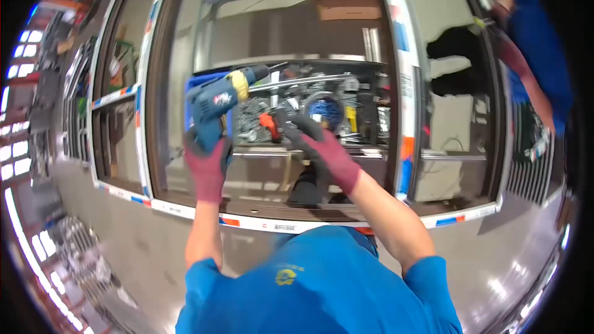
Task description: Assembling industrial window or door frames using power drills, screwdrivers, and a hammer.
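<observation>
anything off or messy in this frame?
Mostly the tool tray: a loose jumble of metal parts around a blue coil, nothing sorted. The left hand holds a blue drill; the right hand grips a small red tool. No damage or spill visible.

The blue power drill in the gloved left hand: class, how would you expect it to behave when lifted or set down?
The blue power drill looks rigid, with a bulky body, so probably heavy for its size. The left hand grips only the handle below that body, so it may feel top-heavy and tip if stood upright. The glove likely limits slipping.
</observation>
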Tool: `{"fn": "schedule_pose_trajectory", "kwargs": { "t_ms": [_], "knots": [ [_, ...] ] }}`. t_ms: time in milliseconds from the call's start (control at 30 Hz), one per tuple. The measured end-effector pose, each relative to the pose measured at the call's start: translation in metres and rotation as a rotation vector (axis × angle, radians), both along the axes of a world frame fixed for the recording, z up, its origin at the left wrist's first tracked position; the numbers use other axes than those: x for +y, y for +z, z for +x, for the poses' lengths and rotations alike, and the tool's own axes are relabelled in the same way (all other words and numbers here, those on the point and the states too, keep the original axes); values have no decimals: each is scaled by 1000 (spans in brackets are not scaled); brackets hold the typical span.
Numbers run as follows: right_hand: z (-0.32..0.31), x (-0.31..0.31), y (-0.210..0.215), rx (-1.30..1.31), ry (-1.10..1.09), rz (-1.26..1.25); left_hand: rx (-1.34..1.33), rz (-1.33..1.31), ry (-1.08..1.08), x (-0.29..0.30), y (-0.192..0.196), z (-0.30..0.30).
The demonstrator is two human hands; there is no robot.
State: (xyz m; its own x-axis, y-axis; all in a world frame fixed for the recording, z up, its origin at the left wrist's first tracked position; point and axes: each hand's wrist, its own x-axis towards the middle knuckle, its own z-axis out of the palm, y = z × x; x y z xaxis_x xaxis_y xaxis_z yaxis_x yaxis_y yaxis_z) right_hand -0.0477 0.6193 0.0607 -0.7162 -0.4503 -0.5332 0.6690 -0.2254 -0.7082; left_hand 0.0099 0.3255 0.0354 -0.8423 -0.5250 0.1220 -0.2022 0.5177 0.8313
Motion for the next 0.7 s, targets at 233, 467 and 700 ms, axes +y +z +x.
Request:
{"fn": "schedule_pose_trajectory", "kwargs": {
  "t_ms": [233,467,700],
  "knots": [
    [66,102,57,91,-536,-552,-24,28,-320,213,101,101],
    [153,289,115,415,-1001,-205,-200,839,-1098,401,126,72],
    [158,402,129,547,-1080,-11,-379,1217,-1142,521,114,64]
  ]
}}
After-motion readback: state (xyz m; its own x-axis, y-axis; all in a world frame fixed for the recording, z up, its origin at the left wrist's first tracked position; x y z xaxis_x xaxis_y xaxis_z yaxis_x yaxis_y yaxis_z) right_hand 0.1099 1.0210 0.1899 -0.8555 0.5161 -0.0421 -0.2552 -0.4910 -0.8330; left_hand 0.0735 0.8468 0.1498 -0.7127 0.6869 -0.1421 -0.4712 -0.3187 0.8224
